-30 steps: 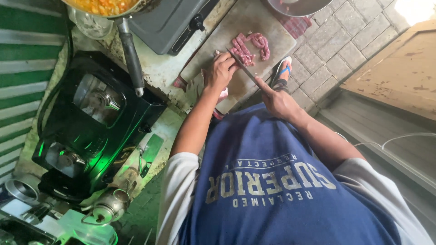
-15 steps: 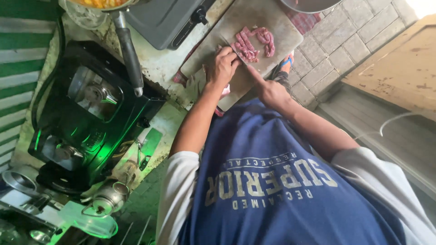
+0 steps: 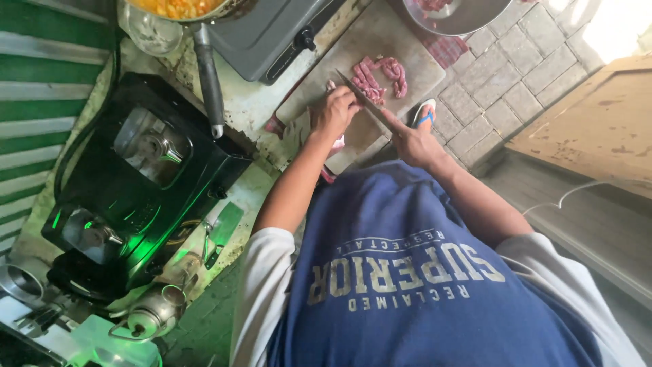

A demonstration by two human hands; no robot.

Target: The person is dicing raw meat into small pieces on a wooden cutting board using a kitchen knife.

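Knife (image 3: 358,95) gripped in right hand (image 3: 415,141); left hand (image 3: 333,112) curled, pressing meat (image 3: 337,141) beside blade.

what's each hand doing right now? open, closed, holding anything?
Left hand: fingers curled, pressing a piece of raw meat onto the cutting board.
Right hand: closed on the knife handle.

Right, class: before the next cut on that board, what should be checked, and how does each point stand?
1. Right hand closed round the knife: ok.
2. Left hand fingers tucked back from the blade: cannot tell.
3. Cutting board lying flat: cannot tell.
4. Cut meat strips well on the board, not at its edge: ok.
5. Pan handle apart from the left arm: ok.
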